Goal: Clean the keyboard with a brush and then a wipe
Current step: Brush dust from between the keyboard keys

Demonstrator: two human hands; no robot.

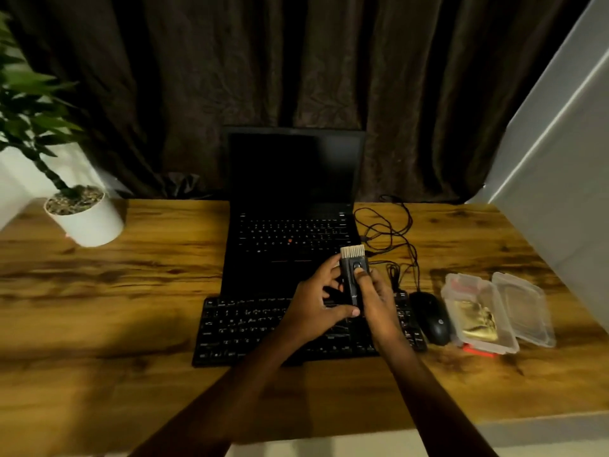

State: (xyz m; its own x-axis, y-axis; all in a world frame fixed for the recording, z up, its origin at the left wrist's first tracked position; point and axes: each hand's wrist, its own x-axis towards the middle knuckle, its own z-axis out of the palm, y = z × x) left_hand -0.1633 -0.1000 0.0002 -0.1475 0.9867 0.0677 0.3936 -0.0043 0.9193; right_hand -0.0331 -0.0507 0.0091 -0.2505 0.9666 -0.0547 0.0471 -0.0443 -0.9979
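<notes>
A black external keyboard (244, 328) lies on the wooden desk (131, 291), in front of an open black laptop (293, 206). Above the keyboard's right half, both hands hold a black brush (352, 275) upright, its pale bristles pointing away from me. My left hand (316, 301) grips the brush body from the left, thumb near its lower end. My right hand (375, 298) holds it from the right, with the thumb pressing a button on its front. A clear plastic box (478, 311) with a gold wipe packet inside sits open at the right.
A black mouse (431, 318) lies between the keyboard and the plastic box, its cable tangled behind it (389, 232). A white pot with a green plant (85, 219) stands at the back left. Dark curtains hang behind the desk; a pale wall is on the right.
</notes>
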